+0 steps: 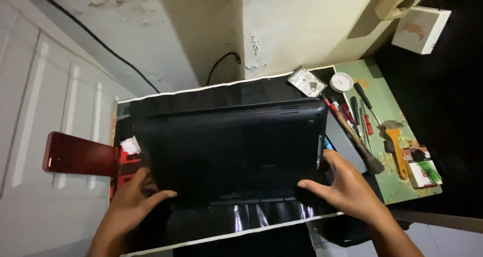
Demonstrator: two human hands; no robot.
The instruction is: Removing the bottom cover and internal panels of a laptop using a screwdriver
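Hands, left hand [132, 201] and right hand [347, 186], open, gripping matte black laptop [231, 151] edges, glossy mat [221, 227].

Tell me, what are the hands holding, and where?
Both hands hold the black laptop, which lies bottom-up on the table. The left hand has its near left corner; the right hand has its near right corner and right edge.
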